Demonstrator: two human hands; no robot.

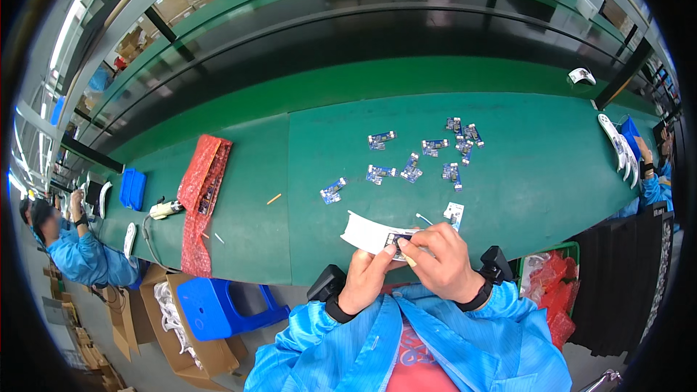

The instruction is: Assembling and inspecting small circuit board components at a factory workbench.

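Cardboard box (190, 341) near left holds white parts. Both hands, left hand (367, 276) and right hand (444, 260), pinch white label strip (370, 234), fingers closed on it.

The small dark part (398, 239) on the white strip (367, 233) is mostly covered by the fingers of both hands; its kind is unclear. The scattered blue boards (411, 168) are too small to make out

Bench (305, 174), forward reach: bare green strip just ahead of the hands. Obstacles: scattered small blue circuit boards (425, 152) beyond, right of centre; red bubble-wrap strip (200, 196) and handheld tool (165, 209) at left. Open passage between them.
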